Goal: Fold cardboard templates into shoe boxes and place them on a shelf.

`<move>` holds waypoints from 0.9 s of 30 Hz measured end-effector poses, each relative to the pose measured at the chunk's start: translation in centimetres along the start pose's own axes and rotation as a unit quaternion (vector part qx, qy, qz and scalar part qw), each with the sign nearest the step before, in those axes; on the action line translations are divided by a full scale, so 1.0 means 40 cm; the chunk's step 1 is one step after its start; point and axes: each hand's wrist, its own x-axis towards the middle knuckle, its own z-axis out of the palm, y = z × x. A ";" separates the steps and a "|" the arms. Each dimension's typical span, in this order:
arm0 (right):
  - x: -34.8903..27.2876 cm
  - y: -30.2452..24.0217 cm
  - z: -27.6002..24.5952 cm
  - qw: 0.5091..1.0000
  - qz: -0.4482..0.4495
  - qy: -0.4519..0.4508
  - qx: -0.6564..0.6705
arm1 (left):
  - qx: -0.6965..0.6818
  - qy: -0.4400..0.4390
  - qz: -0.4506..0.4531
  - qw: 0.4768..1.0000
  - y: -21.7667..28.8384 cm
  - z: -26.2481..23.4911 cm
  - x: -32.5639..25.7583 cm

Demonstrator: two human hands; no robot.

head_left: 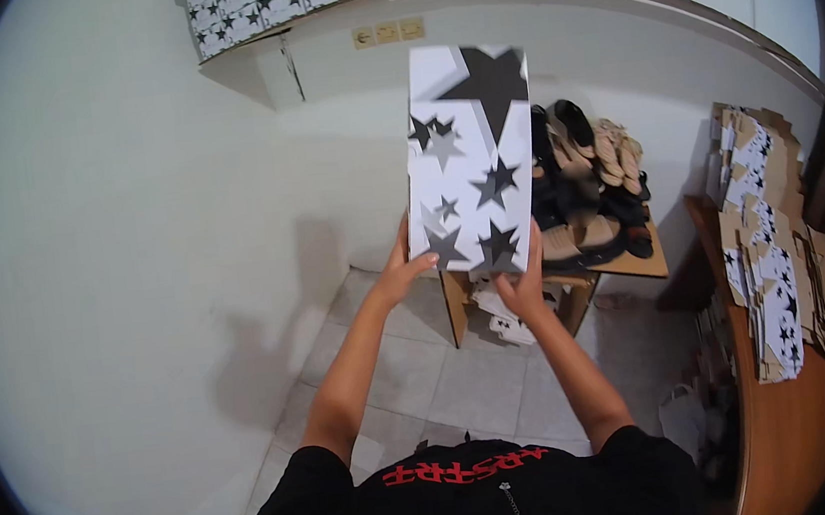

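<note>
A white shoebox printed with black and grey stars is held up in front of me, long side pointing away. My left hand grips its near left corner, thumb on the printed face. On the near right corner, my right hand is closed around the edge, thumb below. The fingers behind the box are hidden, as are its contents, if any. Beyond its right side, shoes in black and beige are heaped on a small wooden table, partly covered by the box.
Star-printed boxes stand on a high shelf at the far left. Flattened star-printed cartons are stacked on a wooden cabinet at right. More star-printed pieces lie under the small table. A white wall rises on the left.
</note>
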 end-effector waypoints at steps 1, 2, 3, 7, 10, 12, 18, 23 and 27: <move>0.061 0.010 0.026 0.999 -0.021 0.002 -0.028 | 0.004 0.008 0.005 1.000 0.030 -0.030 0.025; 0.119 0.017 0.045 0.999 -0.038 -0.009 -0.019 | 0.001 0.000 0.045 0.999 0.059 -0.051 0.054; 0.172 0.032 0.058 0.998 -0.055 -0.022 -0.012 | -0.005 -0.009 0.084 0.996 0.068 -0.069 0.091; 0.387 0.080 0.114 0.987 -0.158 0.006 -0.019 | 0.146 0.016 0.198 0.969 0.055 -0.162 0.277; 0.562 0.135 0.141 0.987 -0.159 0.004 0.034 | 0.073 0.097 0.177 0.977 0.139 -0.185 0.422; 0.695 0.153 0.154 0.980 -0.193 -0.009 0.056 | 0.122 0.117 0.264 0.950 0.213 -0.228 0.509; 1.037 0.151 0.258 0.964 -0.251 0.015 0.091 | 0.147 0.175 0.376 0.898 0.403 -0.361 0.741; 1.219 0.165 0.404 0.961 -0.220 -0.014 0.169 | 0.151 0.258 0.440 0.847 0.460 -0.506 0.905; 1.346 0.230 0.522 0.953 -0.288 0.057 0.076 | 0.197 0.287 0.350 0.869 0.499 -0.654 1.025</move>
